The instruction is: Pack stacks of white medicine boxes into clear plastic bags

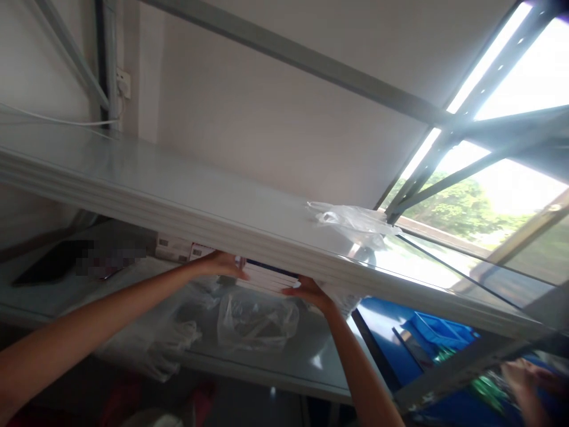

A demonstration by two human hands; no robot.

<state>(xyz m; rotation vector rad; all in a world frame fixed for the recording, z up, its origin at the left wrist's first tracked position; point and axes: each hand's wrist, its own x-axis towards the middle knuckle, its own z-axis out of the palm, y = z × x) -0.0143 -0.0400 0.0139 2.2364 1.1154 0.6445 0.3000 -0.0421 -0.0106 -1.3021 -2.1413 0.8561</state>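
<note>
Both of my hands reach under the upper shelf and grip a stack of flat white boxes (265, 280) by its two ends. At its left end, my left hand (224, 264) is closed on the stack. My right hand (312, 292) clasps the opposite end, thumb along the front. The upper shelf's edge hides the back and top of the stack in part. Just below it, a crumpled clear plastic bag (258, 323) rests on the lower shelf (311, 356). More white boxes (173, 246) with labels stand behind my left forearm.
Above my hands runs the upper shelf (213, 198), with a clear plastic bag (351, 219) on it. More plastic bags (151, 344) lie at lower left, near a dark flat object (51, 264). At right are blue bins (440, 329) and another person's hand (524, 376) beyond a metal post.
</note>
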